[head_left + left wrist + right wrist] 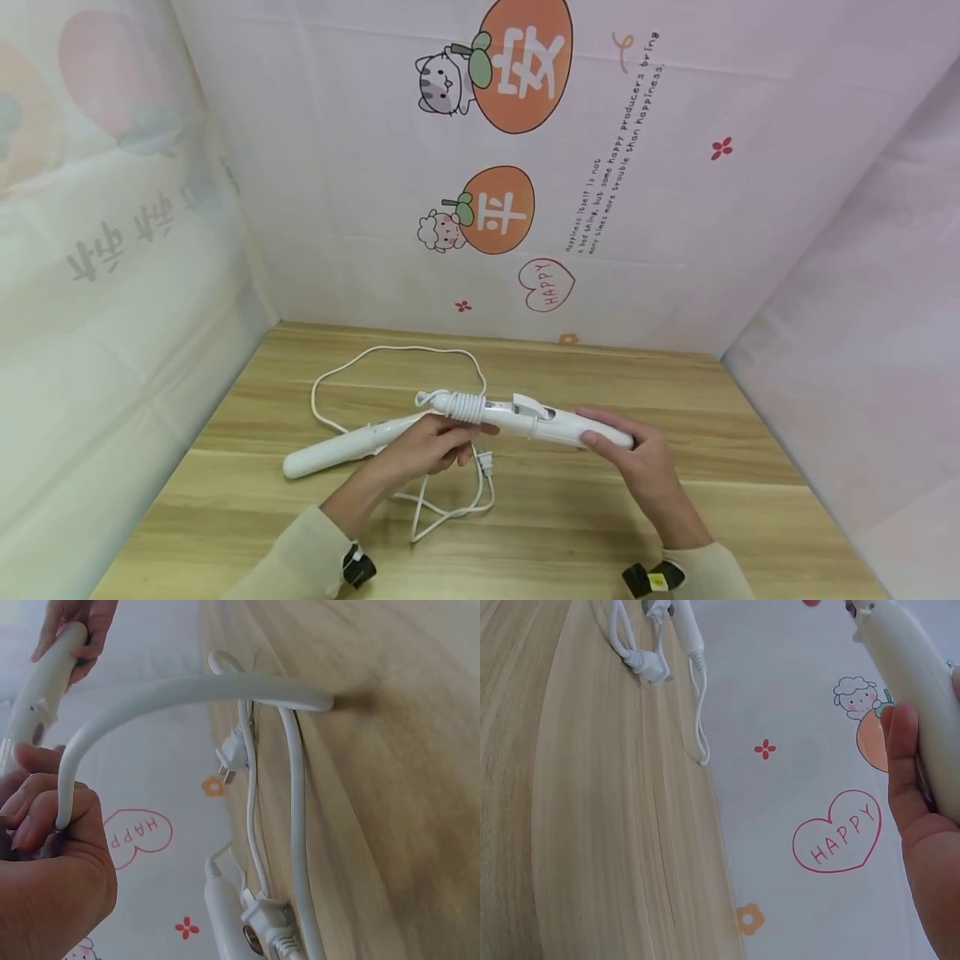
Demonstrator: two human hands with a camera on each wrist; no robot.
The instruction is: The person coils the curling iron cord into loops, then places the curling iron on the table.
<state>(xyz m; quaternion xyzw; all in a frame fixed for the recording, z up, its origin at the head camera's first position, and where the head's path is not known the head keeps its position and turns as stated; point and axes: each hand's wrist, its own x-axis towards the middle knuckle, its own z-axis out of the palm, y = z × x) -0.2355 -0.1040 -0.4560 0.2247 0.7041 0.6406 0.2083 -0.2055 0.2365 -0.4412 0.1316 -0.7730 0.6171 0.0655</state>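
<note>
Above the table, my right hand [647, 462] grips one end of a white hair straightener [558, 427]. Its white power cord [467, 407] is wound in several tight turns round the other end. My left hand [431, 446] is just below those turns; in the left wrist view its curled fingers [45, 806] hold the cord, which arcs away over the table. A second white hair straightener [330, 457] lies on the table behind my left hand, partly hidden by it. In the right wrist view, my right hand [922, 817] wraps the smooth white body [922, 690].
A two-pin plug [486, 463] and loose cord loops [450, 512] are near my left hand. The second straightener's cord [390, 347] curves across the back of the wooden table [600, 533]. Printed cloth walls [360, 208] stand behind and at both sides.
</note>
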